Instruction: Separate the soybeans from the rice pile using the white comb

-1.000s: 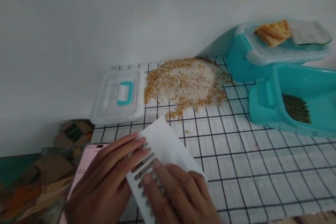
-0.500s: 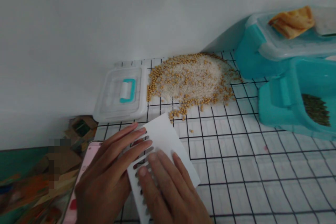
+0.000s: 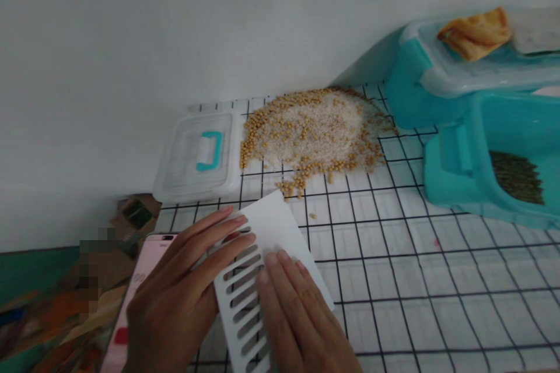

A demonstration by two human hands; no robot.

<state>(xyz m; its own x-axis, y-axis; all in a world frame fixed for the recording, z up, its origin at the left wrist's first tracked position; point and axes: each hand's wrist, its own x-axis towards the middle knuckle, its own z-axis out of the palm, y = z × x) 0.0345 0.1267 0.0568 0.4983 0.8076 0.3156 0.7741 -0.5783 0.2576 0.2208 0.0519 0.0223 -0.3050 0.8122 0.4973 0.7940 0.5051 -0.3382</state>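
A white slotted card [image 3: 262,256] lies on the grid-patterned table [image 3: 394,280], near the front edge. My left hand [image 3: 179,297] rests on its left side with fingers stretched out flat. My right hand [image 3: 297,315] lies on its right part, fingers straight and together, flat on the card. A pile of white rice mixed with yellow soybeans [image 3: 310,134] sits further back against the wall.
A clear lid with a teal handle [image 3: 201,157] lies left of the pile. Teal boxes stand at the right: an open one with green beans [image 3: 503,169] and a lidded one with a brown cloth [image 3: 472,64]. A pink phone [image 3: 140,297] lies under my left wrist.
My right hand has slid back toward me along the card, uncovering more of its slots. The left hand has barely moved.
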